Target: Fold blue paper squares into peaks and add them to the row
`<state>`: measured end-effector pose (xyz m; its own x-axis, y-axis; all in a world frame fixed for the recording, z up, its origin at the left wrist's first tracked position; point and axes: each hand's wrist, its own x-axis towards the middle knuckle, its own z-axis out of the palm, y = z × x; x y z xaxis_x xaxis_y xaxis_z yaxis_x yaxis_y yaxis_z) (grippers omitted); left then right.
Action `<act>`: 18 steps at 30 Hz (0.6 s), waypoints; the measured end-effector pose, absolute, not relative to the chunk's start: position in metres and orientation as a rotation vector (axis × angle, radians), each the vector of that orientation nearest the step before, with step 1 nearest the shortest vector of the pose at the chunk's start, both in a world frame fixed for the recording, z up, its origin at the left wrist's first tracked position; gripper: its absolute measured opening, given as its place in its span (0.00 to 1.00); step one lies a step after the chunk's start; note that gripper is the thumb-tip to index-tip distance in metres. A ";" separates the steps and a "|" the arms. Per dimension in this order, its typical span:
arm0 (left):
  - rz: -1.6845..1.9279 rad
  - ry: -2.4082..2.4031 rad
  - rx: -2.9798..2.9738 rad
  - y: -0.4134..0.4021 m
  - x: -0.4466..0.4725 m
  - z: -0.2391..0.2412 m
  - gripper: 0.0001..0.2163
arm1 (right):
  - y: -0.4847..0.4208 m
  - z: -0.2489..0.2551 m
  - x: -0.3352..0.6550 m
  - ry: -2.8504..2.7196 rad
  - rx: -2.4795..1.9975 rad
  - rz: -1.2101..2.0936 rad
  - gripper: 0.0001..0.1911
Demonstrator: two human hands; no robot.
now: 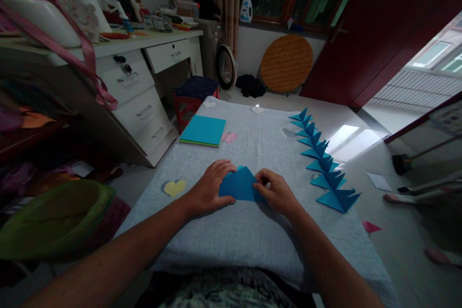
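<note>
A folded sheet of blue origami paper [238, 186] lies on the cloth-covered table in front of me, its top edge peaked. My left hand [212, 184] rests on its left side, fingers stretched over the top and thumb along the lower edge. At the right end, my right hand [273, 189] pinches the paper between thumb and fingertips. Beyond my left hand sits a stack of square coloured paper [202, 131], blue on top. To the right, several folded blue paper pieces [329, 173] with pointed tips stand in a slanting row.
Grey cloth [231, 240] with heart patterns covers the table. A green-lined bin [54, 221] stands at the left, near a white desk [133, 91] with drawers. Behind the table are a stool [200, 87] and a washing machine [225, 67] with its door ajar.
</note>
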<state>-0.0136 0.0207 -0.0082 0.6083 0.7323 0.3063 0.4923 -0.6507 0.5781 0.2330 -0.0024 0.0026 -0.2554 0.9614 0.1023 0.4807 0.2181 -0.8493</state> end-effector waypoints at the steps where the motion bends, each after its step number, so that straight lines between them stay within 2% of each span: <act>1: 0.731 0.982 2.361 0.020 -0.014 -0.006 0.32 | -0.002 0.003 0.234 -1.772 -1.303 1.013 0.05; 3: 0.700 0.997 2.296 0.019 -0.014 0.000 0.29 | -0.001 0.002 0.236 -1.622 -1.248 1.126 0.09; 8: 0.638 0.932 2.017 0.021 -0.019 0.006 0.09 | -0.001 -0.002 0.241 -1.382 -1.194 1.256 0.15; 18: 0.965 0.915 1.306 0.032 -0.018 0.027 0.13 | -0.004 0.007 0.241 -1.122 -1.006 1.528 0.24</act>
